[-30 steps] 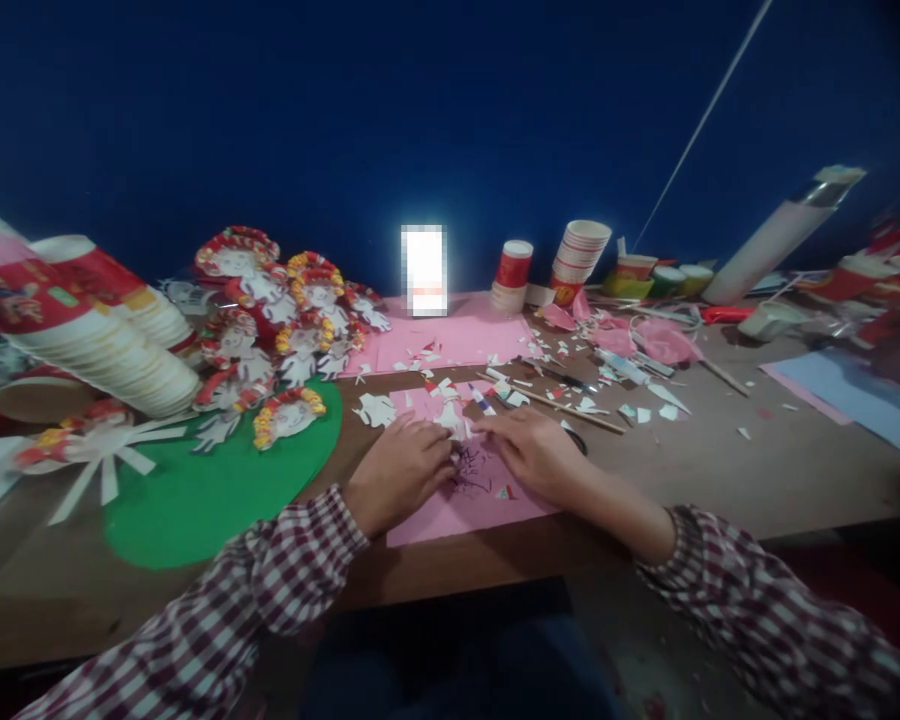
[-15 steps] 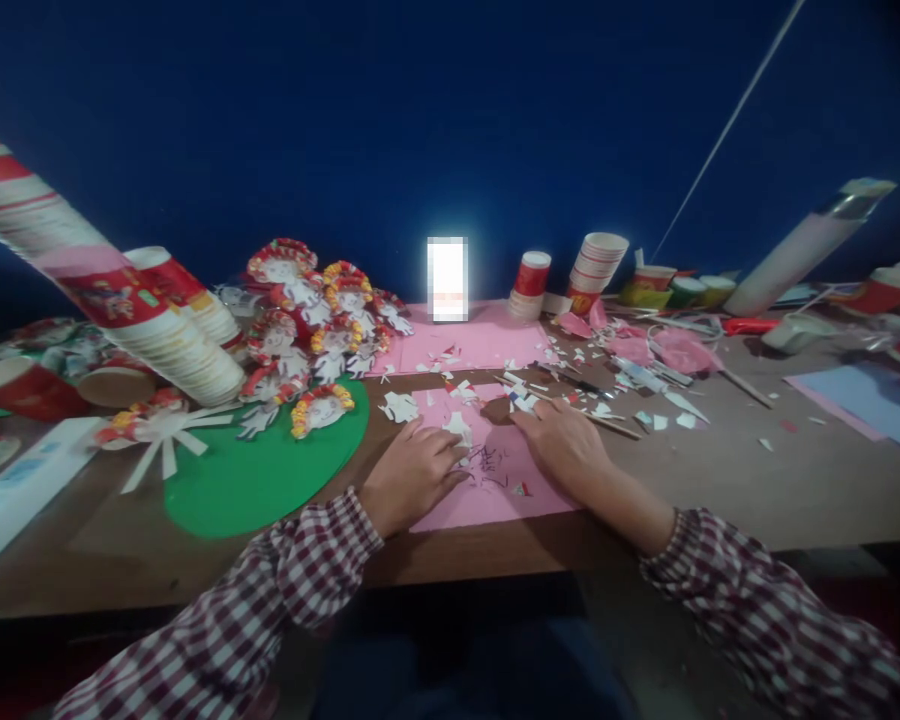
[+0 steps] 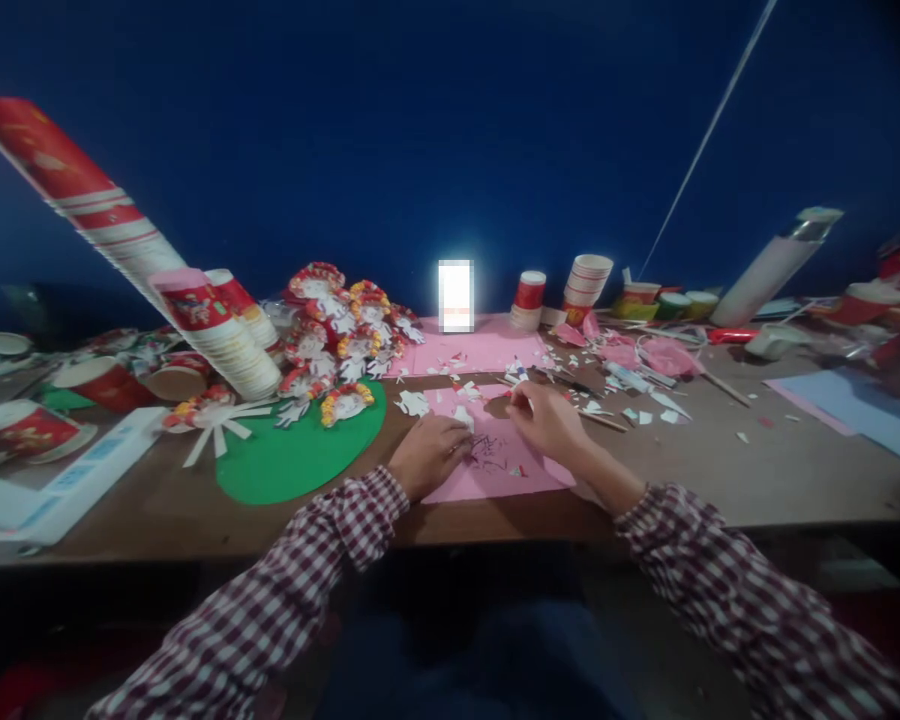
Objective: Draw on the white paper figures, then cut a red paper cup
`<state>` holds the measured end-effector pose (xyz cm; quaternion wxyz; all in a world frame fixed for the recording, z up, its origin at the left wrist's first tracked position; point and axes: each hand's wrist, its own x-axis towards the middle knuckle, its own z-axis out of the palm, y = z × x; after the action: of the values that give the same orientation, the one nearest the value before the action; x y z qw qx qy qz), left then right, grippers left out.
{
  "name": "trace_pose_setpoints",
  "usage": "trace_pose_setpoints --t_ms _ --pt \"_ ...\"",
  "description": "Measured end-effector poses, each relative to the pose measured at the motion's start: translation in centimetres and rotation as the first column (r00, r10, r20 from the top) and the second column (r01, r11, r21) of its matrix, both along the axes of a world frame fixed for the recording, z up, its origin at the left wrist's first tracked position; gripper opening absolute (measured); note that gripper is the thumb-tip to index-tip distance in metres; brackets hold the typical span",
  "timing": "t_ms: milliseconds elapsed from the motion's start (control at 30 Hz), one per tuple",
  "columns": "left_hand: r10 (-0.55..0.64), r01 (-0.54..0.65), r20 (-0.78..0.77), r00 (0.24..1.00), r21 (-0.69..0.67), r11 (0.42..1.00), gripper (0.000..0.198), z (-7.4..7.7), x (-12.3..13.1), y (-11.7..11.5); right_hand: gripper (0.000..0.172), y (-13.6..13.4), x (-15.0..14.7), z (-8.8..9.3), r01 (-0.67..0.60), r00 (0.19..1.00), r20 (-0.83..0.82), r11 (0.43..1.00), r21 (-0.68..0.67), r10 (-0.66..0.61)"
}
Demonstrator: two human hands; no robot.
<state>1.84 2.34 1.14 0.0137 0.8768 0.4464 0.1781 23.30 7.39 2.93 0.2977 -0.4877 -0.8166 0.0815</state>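
My left hand [image 3: 433,455] lies palm down at the left edge of a pink sheet [image 3: 532,478], its fingers stretched out over the paper. Just past its fingertips is a small white paper cutout [image 3: 463,415]; another white cutout [image 3: 412,402] lies farther left. Over the sheet's right side is my right hand [image 3: 551,425], thumb and fingers pinched together. Whatever may be between them is too small to make out. Dark scribbled pen marks [image 3: 487,450] and a small coloured scrap [image 3: 519,471] lie on the sheet between my hands.
On the left are a green card [image 3: 300,460], a pile of decorated paper figures [image 3: 345,345] and leaning stacked paper cups [image 3: 229,345]. A bright phone-like screen [image 3: 456,296] stands at the back. Paper scraps [image 3: 667,416], sticks [image 3: 724,388] and a blue sheet [image 3: 862,400] lie right.
My right hand has lifted slightly, its fingers drawn from stretched out into a pinch. My left hand stays on the pink sheet. The camera view has turned a little left.
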Motion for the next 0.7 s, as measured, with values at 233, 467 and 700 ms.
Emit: trace_pose_setpoints --t_ms 233,467,700 --pt "0.053 -0.054 -0.072 0.996 -0.017 0.998 0.020 -0.2 0.1 0.9 0.071 0.7 -2.1 0.1 -0.419 0.859 -0.410 0.881 -0.220 0.306" --pt "0.104 -0.109 -0.146 0.984 -0.025 0.994 0.029 0.2 0.3 1.9 0.031 2.9 -5.8 -1.0 -0.377 0.712 -0.694 0.892 -0.248 0.107" --pt "0.132 -0.134 -0.135 0.982 -0.011 0.991 0.029 0.6 0.9 1.9 0.039 4.1 -6.1 -0.9 -0.314 0.605 -0.796 0.917 -0.244 -0.005"
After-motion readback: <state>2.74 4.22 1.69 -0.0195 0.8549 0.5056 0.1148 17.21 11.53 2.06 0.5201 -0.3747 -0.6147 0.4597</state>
